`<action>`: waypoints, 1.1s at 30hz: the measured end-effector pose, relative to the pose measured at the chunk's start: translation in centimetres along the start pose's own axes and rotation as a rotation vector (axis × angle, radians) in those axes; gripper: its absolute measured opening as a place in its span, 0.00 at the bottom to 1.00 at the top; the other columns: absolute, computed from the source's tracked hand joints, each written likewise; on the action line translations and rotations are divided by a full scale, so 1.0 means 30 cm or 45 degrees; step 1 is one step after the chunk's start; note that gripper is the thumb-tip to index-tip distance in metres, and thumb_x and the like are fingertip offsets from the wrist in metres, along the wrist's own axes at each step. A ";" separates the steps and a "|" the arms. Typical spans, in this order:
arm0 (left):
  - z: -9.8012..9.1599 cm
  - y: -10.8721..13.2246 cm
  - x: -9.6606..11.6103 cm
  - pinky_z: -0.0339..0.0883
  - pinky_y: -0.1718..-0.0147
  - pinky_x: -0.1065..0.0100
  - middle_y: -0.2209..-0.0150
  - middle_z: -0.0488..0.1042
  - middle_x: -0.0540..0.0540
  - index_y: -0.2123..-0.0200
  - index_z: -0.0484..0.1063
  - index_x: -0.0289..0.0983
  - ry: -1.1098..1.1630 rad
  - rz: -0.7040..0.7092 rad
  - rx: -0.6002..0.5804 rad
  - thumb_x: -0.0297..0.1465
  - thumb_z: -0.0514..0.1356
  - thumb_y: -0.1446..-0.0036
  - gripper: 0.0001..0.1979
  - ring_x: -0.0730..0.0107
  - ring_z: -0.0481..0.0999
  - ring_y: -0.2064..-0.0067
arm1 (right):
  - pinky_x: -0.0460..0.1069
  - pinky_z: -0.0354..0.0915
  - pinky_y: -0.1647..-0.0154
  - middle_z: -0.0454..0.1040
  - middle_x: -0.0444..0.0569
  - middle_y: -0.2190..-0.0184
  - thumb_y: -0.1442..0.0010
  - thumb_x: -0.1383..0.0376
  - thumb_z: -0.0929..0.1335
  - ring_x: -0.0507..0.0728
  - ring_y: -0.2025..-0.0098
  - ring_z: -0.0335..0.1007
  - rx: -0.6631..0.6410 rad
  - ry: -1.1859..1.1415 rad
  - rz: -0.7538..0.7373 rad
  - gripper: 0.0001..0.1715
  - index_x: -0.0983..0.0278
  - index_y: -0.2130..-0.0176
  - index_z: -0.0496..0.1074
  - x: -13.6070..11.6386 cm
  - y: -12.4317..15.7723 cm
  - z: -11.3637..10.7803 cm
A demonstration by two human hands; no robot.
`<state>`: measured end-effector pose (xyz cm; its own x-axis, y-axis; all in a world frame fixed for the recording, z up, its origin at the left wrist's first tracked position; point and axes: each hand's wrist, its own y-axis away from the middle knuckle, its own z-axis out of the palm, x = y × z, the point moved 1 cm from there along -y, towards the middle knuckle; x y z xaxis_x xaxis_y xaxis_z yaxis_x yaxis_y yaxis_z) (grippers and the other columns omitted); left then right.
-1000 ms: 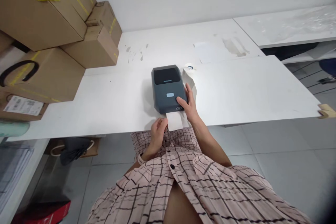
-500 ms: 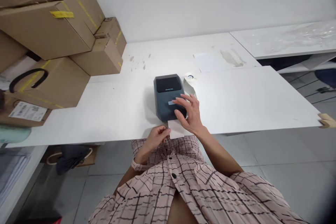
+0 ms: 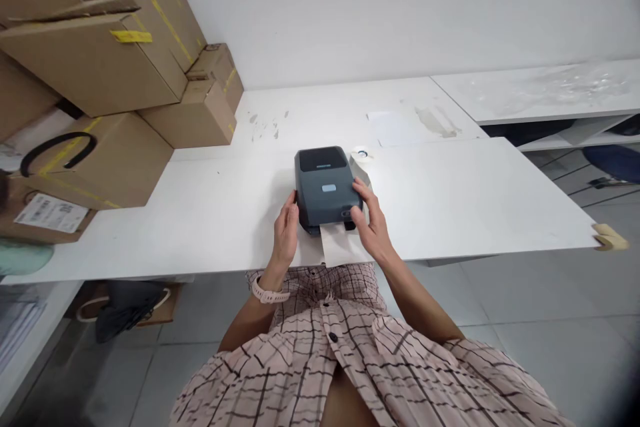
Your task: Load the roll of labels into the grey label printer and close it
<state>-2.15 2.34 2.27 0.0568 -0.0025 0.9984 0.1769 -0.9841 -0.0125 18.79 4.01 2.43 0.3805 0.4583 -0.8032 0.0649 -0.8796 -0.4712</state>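
Note:
A dark grey-blue label printer [image 3: 325, 203] sits near the table's front edge, its lid apparently raised a little at the front. From under that front a strip of white label paper [image 3: 336, 245] runs out over the table edge. Against the printer's left side my left hand [image 3: 285, 230] presses with its fingers together. My right hand [image 3: 373, 221] grips the right front corner, thumb at the front and fingers along the side. Behind the printer's right side lies a label roll [image 3: 361, 154], its paper band leading down towards the printer.
Cardboard boxes [image 3: 110, 67] are stacked on the left of the white table [image 3: 450, 200]. A white sheet [image 3: 387, 127] lies towards the back. A tan piece [image 3: 610, 237] sticks out at the right corner. Clear plastic wrap [image 3: 565, 85] covers part of the farther table.
My left hand has left the label paper and moved up to the printer's left side. My right hand has shifted from the top to the right front corner. The printer's front looks raised.

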 end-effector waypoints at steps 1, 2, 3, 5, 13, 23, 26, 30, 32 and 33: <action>0.001 -0.009 0.021 0.56 0.27 0.57 0.24 0.59 0.48 0.29 0.63 0.46 0.000 0.026 0.001 0.56 0.52 0.32 0.35 0.55 0.56 0.24 | 0.67 0.63 0.29 0.59 0.51 0.26 0.26 0.45 0.59 0.65 0.25 0.56 -0.011 -0.055 0.026 0.32 0.48 0.28 0.57 0.010 -0.007 -0.006; -0.001 -0.022 0.042 0.55 0.26 0.57 0.24 0.59 0.49 0.29 0.63 0.47 -0.002 0.059 0.003 0.56 0.52 0.32 0.35 0.55 0.56 0.23 | 0.67 0.61 0.27 0.57 0.50 0.25 0.26 0.44 0.57 0.65 0.24 0.54 -0.028 -0.094 0.041 0.34 0.47 0.27 0.54 0.018 -0.020 -0.011; -0.005 -0.041 0.063 0.54 0.26 0.57 0.25 0.59 0.49 0.29 0.63 0.47 -0.002 0.096 0.006 0.56 0.52 0.32 0.35 0.55 0.56 0.23 | 0.67 0.60 0.26 0.56 0.50 0.24 0.25 0.43 0.54 0.64 0.23 0.53 -0.043 -0.115 0.043 0.35 0.47 0.26 0.51 0.022 -0.041 -0.015; -0.014 -0.092 0.097 0.54 0.26 0.56 0.26 0.62 0.49 0.30 0.65 0.48 0.012 0.180 0.016 0.56 0.51 0.32 0.34 0.55 0.58 0.24 | 0.67 0.57 0.24 0.52 0.49 0.23 0.25 0.41 0.49 0.63 0.22 0.49 -0.056 -0.109 0.020 0.38 0.47 0.23 0.44 0.022 -0.106 -0.018; 0.018 -0.307 -0.022 0.57 0.29 0.50 0.27 0.63 0.39 0.31 0.63 0.43 -0.130 0.065 0.032 0.38 0.65 0.40 0.35 0.48 0.60 0.25 | 0.71 0.47 0.22 0.43 0.45 0.21 0.29 0.35 0.49 0.67 0.19 0.36 0.022 0.068 -0.148 0.46 0.45 0.23 0.28 -0.044 -0.485 0.015; 0.059 -0.314 -0.112 0.58 0.30 0.46 0.28 0.64 0.38 0.29 0.59 0.43 -0.198 -0.005 0.008 0.32 0.67 0.45 0.41 0.47 0.62 0.27 | 0.64 0.44 0.20 0.41 0.52 0.20 0.31 0.33 0.49 0.62 0.19 0.36 0.009 0.154 -0.138 0.52 0.57 0.22 0.32 0.021 -0.782 0.086; 0.058 -0.309 -0.108 0.57 0.29 0.45 0.26 0.61 0.38 0.28 0.58 0.44 -0.209 -0.019 0.014 0.32 0.66 0.45 0.42 0.47 0.60 0.26 | 0.66 0.46 0.21 0.39 0.54 0.20 0.31 0.33 0.49 0.65 0.19 0.34 0.031 0.278 -0.170 0.54 0.59 0.22 0.31 0.010 -0.768 0.071; 0.065 -0.302 -0.092 0.58 0.30 0.45 0.28 0.64 0.38 0.29 0.59 0.41 -0.230 0.002 0.032 0.30 0.65 0.46 0.41 0.47 0.64 0.28 | 0.68 0.52 0.24 0.55 0.53 0.24 0.27 0.40 0.54 0.68 0.22 0.47 0.119 0.379 -0.423 0.43 0.56 0.24 0.50 -0.023 -0.634 0.027; 0.069 -0.301 -0.085 0.58 0.30 0.46 0.29 0.66 0.37 0.29 0.60 0.40 -0.233 0.013 0.045 0.28 0.65 0.46 0.41 0.47 0.66 0.29 | 0.65 0.62 0.30 0.71 0.54 0.33 0.25 0.49 0.55 0.67 0.30 0.64 -0.098 0.406 -0.509 0.32 0.58 0.32 0.67 -0.020 -0.561 0.024; 0.070 -0.301 -0.082 0.58 0.30 0.46 0.30 0.67 0.37 0.29 0.61 0.40 -0.235 0.016 0.052 0.28 0.65 0.46 0.41 0.47 0.66 0.29 | 0.63 0.67 0.34 0.77 0.54 0.38 0.25 0.54 0.56 0.66 0.36 0.71 -0.277 0.440 -0.515 0.29 0.60 0.37 0.73 -0.013 -0.531 0.030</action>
<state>-1.82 11.62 -0.20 0.2379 0.0217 0.9710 0.2146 -0.9762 -0.0308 16.77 17.96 9.91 0.5629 0.7276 -0.3920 0.4423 -0.6659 -0.6008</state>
